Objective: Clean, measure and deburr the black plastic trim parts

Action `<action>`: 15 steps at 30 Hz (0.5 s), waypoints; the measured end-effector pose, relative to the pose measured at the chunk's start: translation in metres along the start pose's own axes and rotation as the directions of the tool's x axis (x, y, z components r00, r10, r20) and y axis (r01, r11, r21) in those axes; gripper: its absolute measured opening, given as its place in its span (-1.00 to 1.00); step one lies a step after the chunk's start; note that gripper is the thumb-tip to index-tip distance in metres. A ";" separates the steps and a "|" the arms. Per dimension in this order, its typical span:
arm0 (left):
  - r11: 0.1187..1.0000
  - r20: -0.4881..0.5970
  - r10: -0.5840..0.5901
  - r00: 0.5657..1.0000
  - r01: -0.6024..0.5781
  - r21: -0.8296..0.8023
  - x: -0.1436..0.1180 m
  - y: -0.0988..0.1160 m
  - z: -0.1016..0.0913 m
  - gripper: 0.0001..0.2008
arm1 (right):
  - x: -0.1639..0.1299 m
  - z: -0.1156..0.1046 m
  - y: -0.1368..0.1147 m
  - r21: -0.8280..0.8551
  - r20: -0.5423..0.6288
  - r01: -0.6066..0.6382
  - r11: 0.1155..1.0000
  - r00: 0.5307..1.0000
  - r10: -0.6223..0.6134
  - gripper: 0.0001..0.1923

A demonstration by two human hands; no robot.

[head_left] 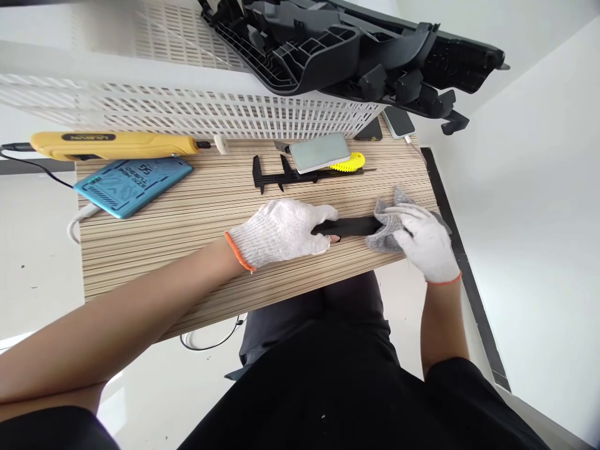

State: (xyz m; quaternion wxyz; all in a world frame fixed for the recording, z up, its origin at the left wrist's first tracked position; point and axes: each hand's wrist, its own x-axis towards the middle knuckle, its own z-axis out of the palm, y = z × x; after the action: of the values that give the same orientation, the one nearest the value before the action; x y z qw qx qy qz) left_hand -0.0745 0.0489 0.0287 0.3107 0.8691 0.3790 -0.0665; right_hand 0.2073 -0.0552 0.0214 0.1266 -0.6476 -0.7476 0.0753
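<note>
Head view shows 2 gloved hands working above the table (154, 250). The left hand (300, 229) has its fingers closed around the left end of a black strip (356, 226), probably so that this piece does not slip or turn. The right hand (424, 240) has its fingers grasping a grey cloth (387, 232), which is folded around the right part of the strip; I think the cloth is held so to press on more sides together. The strip is just over the table, near its front edge, and it lies between the 2 hands. How far it goes inside the cloth, I cannot tell.

The tools are set behind the hands, perhaps to leave the front part for the work. I count there 1 caliper (300, 177), 1 grey block (321, 154) and 1 yellow handle (351, 162), partly under the block. On the left are 1 yellow electric tool (117, 145) and 1 blue box (135, 184). At the back right are 2 phones (398, 122). Behind stands 1 white basket (225, 112), with black plastic parts (328, 59) above; they overlap, so their number is unsure.
</note>
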 end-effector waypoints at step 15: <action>0.996 -0.181 -0.071 0.981 0.060 -0.063 0.004 -0.015 0.009 -0.38 | 0.022 0.024 -0.094 0.065 -0.201 0.006 0.998 0.980 0.007 -0.36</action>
State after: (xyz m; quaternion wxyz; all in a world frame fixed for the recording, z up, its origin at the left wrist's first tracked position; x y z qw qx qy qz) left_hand -0.0809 0.0537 0.0129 0.2972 0.8493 0.4360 0.0143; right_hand 0.1081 -0.0460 0.0268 0.2228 -0.6475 -0.7280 0.0339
